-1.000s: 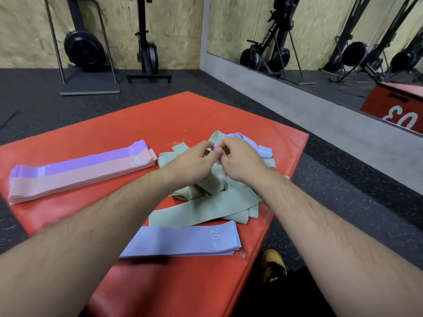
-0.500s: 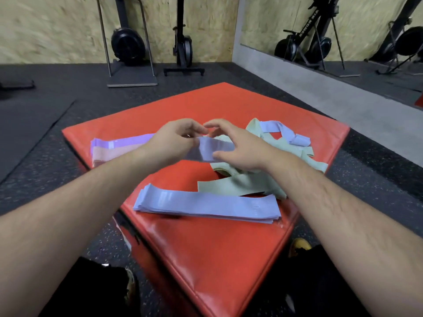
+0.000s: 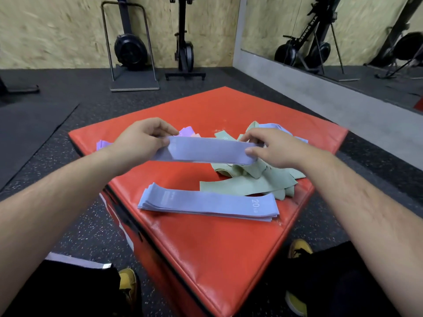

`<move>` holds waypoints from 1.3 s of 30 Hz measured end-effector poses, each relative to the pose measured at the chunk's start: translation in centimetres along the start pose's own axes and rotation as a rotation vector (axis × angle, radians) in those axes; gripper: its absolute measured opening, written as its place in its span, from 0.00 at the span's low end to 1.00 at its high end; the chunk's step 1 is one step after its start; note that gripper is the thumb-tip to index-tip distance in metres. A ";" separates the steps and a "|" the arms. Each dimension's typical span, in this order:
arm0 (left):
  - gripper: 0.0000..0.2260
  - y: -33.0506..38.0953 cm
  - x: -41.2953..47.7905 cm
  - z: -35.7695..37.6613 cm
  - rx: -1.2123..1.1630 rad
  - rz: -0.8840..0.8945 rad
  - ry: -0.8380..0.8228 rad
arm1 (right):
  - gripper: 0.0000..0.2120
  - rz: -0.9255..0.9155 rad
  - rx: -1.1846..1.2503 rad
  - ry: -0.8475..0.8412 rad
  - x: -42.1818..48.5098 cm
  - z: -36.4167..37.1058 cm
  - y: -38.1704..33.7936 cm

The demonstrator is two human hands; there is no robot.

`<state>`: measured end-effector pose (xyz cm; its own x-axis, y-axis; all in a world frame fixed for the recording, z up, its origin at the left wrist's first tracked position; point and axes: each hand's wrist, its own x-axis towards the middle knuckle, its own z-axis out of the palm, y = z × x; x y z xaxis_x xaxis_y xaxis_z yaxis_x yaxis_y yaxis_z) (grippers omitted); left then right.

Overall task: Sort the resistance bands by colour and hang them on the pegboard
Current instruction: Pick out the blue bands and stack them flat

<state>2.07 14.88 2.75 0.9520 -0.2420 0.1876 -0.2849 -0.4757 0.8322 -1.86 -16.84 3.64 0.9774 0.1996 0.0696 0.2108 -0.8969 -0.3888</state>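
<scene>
A blue-lilac resistance band (image 3: 206, 150) is stretched flat in the air between my hands, above the red padded box (image 3: 217, 243). My left hand (image 3: 142, 139) pinches its left end and my right hand (image 3: 272, 148) pinches its right end. Below it a neat stack of blue-lilac bands (image 3: 208, 203) marked 20 LB lies near the box's front. A loose heap of pale green bands (image 3: 254, 181) lies under my right hand, with another blue-lilac band (image 3: 278, 128) on its far side. Purple and pink bands (image 3: 188, 132) show behind my left hand. No pegboard is in view.
The box stands on dark speckled gym flooring (image 3: 91, 229). Exercise machines (image 3: 130, 49) stand against the chipboard back wall, and a mirror (image 3: 332, 35) runs along the right wall. A black mat (image 3: 27, 131) lies at left. My yellow shoes (image 3: 299, 248) are beside the box.
My hands pulled one blue-lilac band out of the heap, lifted it and spread it flat between them. The view swung left.
</scene>
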 end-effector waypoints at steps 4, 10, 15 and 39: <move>0.13 -0.3 -0.6 0.4 0.075 -0.002 -0.041 | 0.10 -0.065 -0.040 0.035 -1.8 -0.7 -0.1; 0.15 -0.9 -2.2 1.4 0.269 0.002 -0.158 | 0.08 -0.029 -0.128 -0.093 -4.0 0.2 -1.2; 0.14 -2.7 -3.4 2.7 0.469 0.030 -0.268 | 0.11 -0.036 -0.203 -0.295 -4.7 3.5 -1.7; 0.25 -3.1 -3.8 7.4 0.703 0.352 -0.562 | 0.26 -0.094 -0.224 -0.398 -6.2 4.4 0.0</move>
<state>-1.47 11.01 -4.39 0.6586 -0.7498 -0.0630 -0.7195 -0.6521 0.2390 -7.97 -16.38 -0.82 0.8814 0.3804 -0.2800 0.3386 -0.9222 -0.1868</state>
